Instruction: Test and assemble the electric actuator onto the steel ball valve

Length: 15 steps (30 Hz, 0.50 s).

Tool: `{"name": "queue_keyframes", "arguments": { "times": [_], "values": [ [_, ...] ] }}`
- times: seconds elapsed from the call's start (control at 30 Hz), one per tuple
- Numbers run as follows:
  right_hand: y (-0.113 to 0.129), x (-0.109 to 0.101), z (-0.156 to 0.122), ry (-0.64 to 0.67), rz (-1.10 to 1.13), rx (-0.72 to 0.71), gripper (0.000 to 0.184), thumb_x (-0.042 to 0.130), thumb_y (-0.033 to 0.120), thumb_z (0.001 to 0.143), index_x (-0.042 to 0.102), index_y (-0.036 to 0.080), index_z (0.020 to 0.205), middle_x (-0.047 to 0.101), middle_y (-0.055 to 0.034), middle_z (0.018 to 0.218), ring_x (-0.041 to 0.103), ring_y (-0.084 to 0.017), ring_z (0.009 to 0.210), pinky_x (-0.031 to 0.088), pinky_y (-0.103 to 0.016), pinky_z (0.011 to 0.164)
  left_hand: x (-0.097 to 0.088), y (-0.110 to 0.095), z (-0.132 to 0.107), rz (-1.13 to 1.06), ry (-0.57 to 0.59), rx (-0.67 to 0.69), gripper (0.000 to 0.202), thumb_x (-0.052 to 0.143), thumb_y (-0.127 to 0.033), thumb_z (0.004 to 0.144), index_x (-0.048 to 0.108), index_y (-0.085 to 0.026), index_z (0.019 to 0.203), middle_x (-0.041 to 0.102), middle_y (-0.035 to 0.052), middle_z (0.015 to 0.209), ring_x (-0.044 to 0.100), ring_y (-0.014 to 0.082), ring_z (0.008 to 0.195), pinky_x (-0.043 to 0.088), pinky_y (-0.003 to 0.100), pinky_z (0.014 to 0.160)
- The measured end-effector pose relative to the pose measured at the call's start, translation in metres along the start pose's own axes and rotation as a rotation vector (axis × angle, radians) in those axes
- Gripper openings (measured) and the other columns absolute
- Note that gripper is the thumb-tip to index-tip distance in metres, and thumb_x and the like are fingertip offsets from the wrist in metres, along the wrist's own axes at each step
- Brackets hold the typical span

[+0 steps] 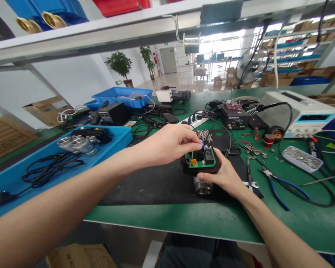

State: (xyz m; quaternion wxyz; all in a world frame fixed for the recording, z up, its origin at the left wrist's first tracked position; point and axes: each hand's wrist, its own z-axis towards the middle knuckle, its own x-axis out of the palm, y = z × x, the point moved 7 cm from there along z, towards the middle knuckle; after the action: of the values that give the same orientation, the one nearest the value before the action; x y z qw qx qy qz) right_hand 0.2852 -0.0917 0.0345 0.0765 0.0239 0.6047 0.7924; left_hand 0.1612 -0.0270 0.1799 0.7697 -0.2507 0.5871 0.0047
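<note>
A green circuit board [201,160] sits in a black housing, with a hexagonal metal fitting [203,186] below it. My right hand [226,175] grips the right side of this valve actuator, thumb across its front and fingers behind. Over the board, the fingertips of my left hand [178,143] are pinched together at a small blue part near its back edge. Whether they hold that part or only touch it is hard to make out. The board also carries a black relay-like block [209,154] and a yellow component [194,162]. A black mat [156,182] lies underneath.
Blue-handled pliers [281,186], tweezers [249,173] and a white tray of small metal parts [303,159] lie right. Behind stand a soldering station [234,118] and a power supply [301,111]. A blue tray [120,139] holds fittings and cables at left; loose screws [205,136] lie behind the board.
</note>
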Motion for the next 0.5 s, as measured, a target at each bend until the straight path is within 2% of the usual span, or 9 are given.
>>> {"name": "queue_keyframes", "arguments": {
  "times": [0.13,0.5],
  "values": [
    [0.0000,-0.0006,0.0005,-0.006,-0.023,-0.004,0.077,0.095,0.040,0.066,0.055,0.024,0.129,0.071,-0.0042,0.123,0.067,-0.025,0.113,0.053,-0.038,0.100,0.0010,0.0017,0.0030,0.019,0.019,0.007,0.017,0.063,-0.026,0.098,0.079,-0.023,0.099,0.074,0.0005,0.098,0.068,0.0151,0.090,0.048,0.024,0.079],
    [-0.0023,0.0004,0.0003,0.011,-0.002,0.005,0.078,0.094,0.039,0.067,0.053,0.025,0.132,0.069,-0.0038,0.126,0.066,-0.025,0.116,0.053,-0.038,0.101,0.0038,0.0049,0.0011,0.026,0.054,-0.012,0.016,0.066,-0.031,0.096,0.079,-0.024,0.102,0.074,0.0007,0.097,0.068,0.0153,0.088,0.048,0.023,0.075]
  ]
}}
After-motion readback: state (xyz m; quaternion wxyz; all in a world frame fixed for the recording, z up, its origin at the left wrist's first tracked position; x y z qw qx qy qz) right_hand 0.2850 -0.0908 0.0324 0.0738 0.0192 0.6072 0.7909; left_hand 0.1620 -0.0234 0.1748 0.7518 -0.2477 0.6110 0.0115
